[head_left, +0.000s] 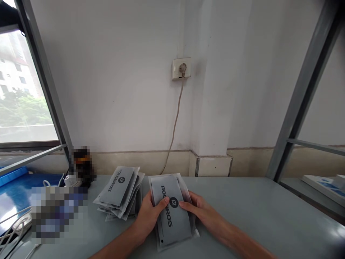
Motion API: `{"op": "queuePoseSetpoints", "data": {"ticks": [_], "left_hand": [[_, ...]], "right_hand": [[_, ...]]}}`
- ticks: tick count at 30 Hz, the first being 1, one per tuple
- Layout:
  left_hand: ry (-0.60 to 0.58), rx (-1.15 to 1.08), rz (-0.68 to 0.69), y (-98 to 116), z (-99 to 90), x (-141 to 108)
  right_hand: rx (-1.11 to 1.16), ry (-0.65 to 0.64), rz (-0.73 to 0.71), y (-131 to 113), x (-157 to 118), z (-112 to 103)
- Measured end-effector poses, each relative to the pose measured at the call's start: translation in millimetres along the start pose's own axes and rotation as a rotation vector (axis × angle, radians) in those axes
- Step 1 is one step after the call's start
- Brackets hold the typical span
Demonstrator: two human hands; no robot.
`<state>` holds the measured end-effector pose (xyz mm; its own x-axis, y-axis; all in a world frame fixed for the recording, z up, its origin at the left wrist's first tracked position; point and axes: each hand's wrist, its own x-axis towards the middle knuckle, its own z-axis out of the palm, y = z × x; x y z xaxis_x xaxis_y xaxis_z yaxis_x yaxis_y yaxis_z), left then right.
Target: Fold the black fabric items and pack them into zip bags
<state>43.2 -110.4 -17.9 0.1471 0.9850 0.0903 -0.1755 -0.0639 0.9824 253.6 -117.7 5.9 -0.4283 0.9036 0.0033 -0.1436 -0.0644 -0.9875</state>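
Between my two hands is a grey plastic pouch (pixel 178 226) in frosted film, printed "ROCKBROS" with a round black logo. My left hand (pixel 148 214) grips its left side, thumb on the front face near the lettering. From the other side my right hand (pixel 201 208) holds the right edge, its thumb beside the logo. The fingers behind the pouch are mostly hidden. Left of my left hand lies a loose stack of similar pouches (pixel 118 187), the top one showing the same print. What is inside the pouches cannot be seen.
The grey tabletop (pixel 242 216) meets a wall with a plugged socket (pixel 181 69), whose cord (pixel 175 124) hangs behind the table. Metal posts (pixel 304 93) flank it. Cables (pixel 16 226) and a blue surface (pixel 40 180) are at left; a white box (pixel 323 187) sits far right.
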Motion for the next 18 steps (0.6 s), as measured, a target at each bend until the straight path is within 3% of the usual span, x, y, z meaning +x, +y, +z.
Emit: {"op": "queuePoseSetpoints", "data": {"ticks": [11,18], "left_hand": [[-0.062,-0.023,-0.013,-2,-4.6,3],[-0.059,-0.03,-0.043,0,-3.2,2]], "right_hand": [[-0.027,-0.041,-0.021,-2,0,-2],[-0.089,0.042,-0.067,9,6,-8]]}}
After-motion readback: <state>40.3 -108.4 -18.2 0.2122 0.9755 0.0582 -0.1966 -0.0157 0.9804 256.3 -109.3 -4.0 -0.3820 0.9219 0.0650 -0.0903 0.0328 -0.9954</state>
